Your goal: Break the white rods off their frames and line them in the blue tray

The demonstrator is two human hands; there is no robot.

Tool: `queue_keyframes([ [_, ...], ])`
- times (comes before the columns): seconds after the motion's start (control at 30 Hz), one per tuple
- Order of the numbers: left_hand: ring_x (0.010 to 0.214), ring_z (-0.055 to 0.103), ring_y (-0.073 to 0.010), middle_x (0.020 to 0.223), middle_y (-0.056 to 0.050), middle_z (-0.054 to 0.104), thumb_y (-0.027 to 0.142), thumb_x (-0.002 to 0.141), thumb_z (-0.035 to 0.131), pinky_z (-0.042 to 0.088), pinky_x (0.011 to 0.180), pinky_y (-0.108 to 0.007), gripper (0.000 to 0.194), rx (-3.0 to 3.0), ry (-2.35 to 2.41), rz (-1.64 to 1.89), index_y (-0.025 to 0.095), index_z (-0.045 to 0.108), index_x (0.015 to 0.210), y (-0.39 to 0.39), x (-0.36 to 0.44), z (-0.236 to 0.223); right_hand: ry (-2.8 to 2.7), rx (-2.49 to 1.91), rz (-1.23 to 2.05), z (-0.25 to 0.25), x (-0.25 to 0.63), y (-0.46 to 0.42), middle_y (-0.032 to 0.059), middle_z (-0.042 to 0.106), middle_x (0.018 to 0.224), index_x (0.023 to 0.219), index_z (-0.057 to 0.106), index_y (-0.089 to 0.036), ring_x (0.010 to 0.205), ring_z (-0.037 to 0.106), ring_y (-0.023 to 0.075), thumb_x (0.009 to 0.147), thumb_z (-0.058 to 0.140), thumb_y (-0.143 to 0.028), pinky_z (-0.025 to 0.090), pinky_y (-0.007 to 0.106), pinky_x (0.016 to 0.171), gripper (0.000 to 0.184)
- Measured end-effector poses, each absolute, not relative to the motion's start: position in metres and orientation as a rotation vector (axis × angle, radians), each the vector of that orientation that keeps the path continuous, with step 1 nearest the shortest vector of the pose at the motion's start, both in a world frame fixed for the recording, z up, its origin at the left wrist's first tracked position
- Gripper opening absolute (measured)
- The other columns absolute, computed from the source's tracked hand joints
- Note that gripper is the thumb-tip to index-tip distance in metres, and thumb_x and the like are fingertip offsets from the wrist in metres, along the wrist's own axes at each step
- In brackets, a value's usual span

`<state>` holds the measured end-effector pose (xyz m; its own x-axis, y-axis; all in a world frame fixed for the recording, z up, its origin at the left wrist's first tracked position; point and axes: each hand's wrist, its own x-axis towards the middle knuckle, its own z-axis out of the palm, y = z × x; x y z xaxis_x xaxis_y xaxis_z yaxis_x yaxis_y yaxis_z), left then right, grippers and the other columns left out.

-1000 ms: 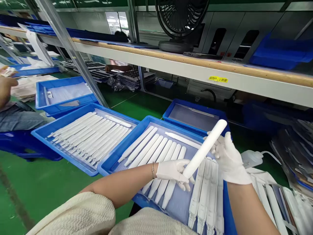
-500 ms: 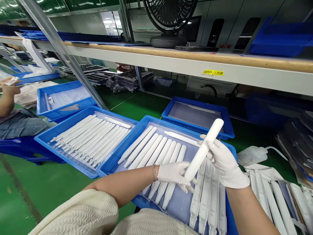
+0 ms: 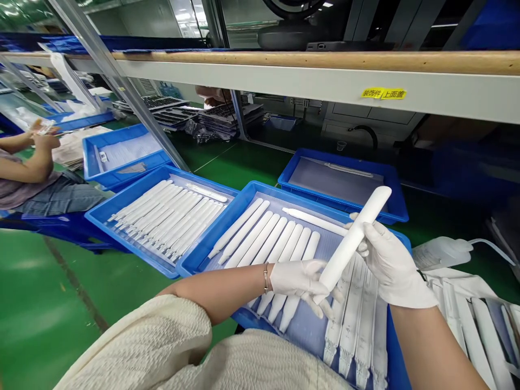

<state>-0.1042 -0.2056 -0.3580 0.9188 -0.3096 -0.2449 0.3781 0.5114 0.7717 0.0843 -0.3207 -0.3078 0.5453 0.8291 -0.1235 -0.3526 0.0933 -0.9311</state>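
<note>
Writing: a yellow label (image 3: 384,93) is showing on the pale front edge of the shelf (image 3: 300,80), beyond and above both hands, and is reading "装饰件 | 上面盖". Faint markings are showing on the translucent bottle (image 3: 442,253), just to the right of the right hand, and are proving too small to read.

Held item: the long white piece (image 3: 355,238) is lying between both hands, tilting, its upper end projecting past the right hand (image 3: 396,265). The gloved right hand is gripping its upper half between thumb and fingers. The gloved left hand (image 3: 303,281) is loosely holding the lower end, its fingers passing underneath. A metal bracelet (image 3: 266,278) is circling the left wrist.

Surroundings: the near blue tray (image 3: 254,188) is sitting below both hands. Smooth white pieces (image 3: 260,238) are lying in a row beneath and to the left of the left hand; ridged white strips (image 3: 349,330) are lying below the right hand. A single white piece (image 3: 314,221) is lying crosswise toward the tray's far side.

The left blue tray (image 3: 95,215) is holding a further row, well left of the left hand. The far blue tray (image 3: 298,154) is standing beyond the right hand. A seated person (image 3: 40,162) is handling a small item, far left.
</note>
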Motion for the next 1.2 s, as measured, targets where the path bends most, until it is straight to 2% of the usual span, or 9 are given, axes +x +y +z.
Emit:
queue_keyframes([
  [0.2, 0.057, 0.062, -0.0116, 0.075, 0.004, 0.062, 0.047, 0.073, 0.085, 0.051, 0.057, -0.027, 0.068, 0.999, 0.091, -0.336, 0.023, 0.043, 0.119, -0.211, -0.107, -0.356, -0.818, -1.443, 0.89, -0.313, 0.074, -0.319, 0.0025, 0.063, 0.09, 0.122, 0.064, -0.024, 0.068, 0.052, 0.0142, 0.084, 0.074, -0.052, 0.046, 0.027, 0.057, 0.048],
  [0.37, 0.04, 0.035, -0.0041, 0.059, 0.011, 0.044, 0.047, 0.08, 0.079, 0.032, 0.045, -0.02, 0.048, 0.863, -0.01, -0.306, 0.024, 0.044, 0.103, -0.211, -0.113, -0.35, -0.998, -1.599, 0.966, -0.301, 0.054, -0.315, 0.0009, 0.06, 0.076, 0.09, 0.062, -0.023, 0.069, 0.057, 0.0191, 0.073, 0.083, -0.049, 0.05, 0.032, 0.061, 0.038],
  [0.47, 0.038, 0.023, -0.0038, 0.056, 0.012, 0.036, 0.046, 0.086, 0.074, 0.021, 0.042, -0.018, 0.039, 0.802, -0.056, -0.333, 0.027, 0.046, 0.106, -0.212, -0.119, -0.346, -0.856, -1.54, 0.907, -0.297, 0.047, -0.316, -0.0001, 0.055, 0.065, 0.09, 0.064, -0.022, 0.06, 0.053, 0.0176, 0.077, 0.075, -0.061, 0.044, 0.031, 0.056, 0.042],
  [0.77, 0.039, 0.018, -0.0046, 0.058, 0.011, 0.032, 0.056, 0.082, 0.072, 0.019, 0.043, -0.019, 0.044, 0.785, -0.067, -0.363, 0.031, 0.05, 0.111, -0.218, -0.125, -0.346, -0.795, -1.657, 0.762, -0.312, 0.051, -0.322, 0.0039, 0.051, 0.054, 0.065, 0.059, -0.023, 0.053, 0.048, 0.017, 0.092, 0.033, -0.079, 0.037, 0.031, 0.051, 0.067],
  [0.83, 0.04, 0.02, -0.0053, 0.058, 0.011, 0.032, 0.061, 0.082, 0.07, 0.023, 0.044, -0.02, 0.051, 0.964, 0.025, -0.336, 0.03, 0.049, 0.117, -0.214, -0.121, -0.348, -0.731, -1.618, 0.776, -0.313, 0.056, -0.318, 0.0027, 0.05, 0.054, 0.075, 0.064, -0.022, 0.049, 0.045, 0.0155, 0.093, 0.033, -0.079, 0.037, 0.03, 0.049, 0.068],
  [0.9, 0.045, 0.034, -0.0077, 0.062, 0.009, 0.042, 0.058, 0.082, 0.069, 0.034, 0.048, -0.023, 0.054, 1.334, 0.23, -0.225, 0.025, 0.051, 0.121, -0.21, -0.118, -0.349, -0.621, -1.491, 0.702, -0.307, 0.063, -0.318, 0.0002, 0.05, 0.056, 0.091, 0.067, -0.021, 0.047, 0.042, 0.0134, 0.091, 0.041, -0.078, 0.034, 0.028, 0.046, 0.062],
  [0.97, 0.068, 0.055, -0.0132, 0.081, 0.001, 0.06, 0.048, 0.083, 0.068, 0.048, 0.067, -0.029, 0.045, 1.821, 0.462, 0.047, 0.02, 0.059, 0.117, -0.204, -0.117, -0.347, -0.537, -1.336, 0.532, -0.297, 0.072, -0.325, -0.0014, 0.053, 0.062, 0.105, 0.065, -0.022, 0.049, 0.044, 0.0118, 0.087, 0.053, -0.075, 0.033, 0.025, 0.044, 0.057],
  [1.07, 0.101, 0.062, -0.0229, 0.113, -0.007, 0.07, 0.039, 0.094, 0.049, 0.049, 0.093, -0.037, 0.036, 2.334, 0.472, 0.375, 0.02, 0.068, 0.119, -0.179, -0.112, -0.346, -0.633, -1.25, 0.379, -0.281, 0.088, -0.349, 0.0016, 0.063, 0.082, 0.111, 0.065, -0.021, 0.053, 0.049, 0.0102, 0.085, 0.061, -0.07, 0.039, 0.024, 0.045, 0.055],
  [1.2, 0.086, 0.062, -0.0253, 0.101, -0.01, 0.074, 0.029, 0.092, 0.042, 0.051, 0.078, -0.037, 0.04, 2.734, 0.35, 0.546, 0.019, 0.075, 0.114, -0.146, -0.102, -0.349, -0.83, -1.271, 0.544, -0.276, 0.088, -0.399, 0.0057, 0.067, 0.091, 0.119, 0.067, -0.022, 0.06, 0.06, 0.0136, 0.096, 0.038, -0.071, 0.051, 0.028, 0.054, 0.061],
])
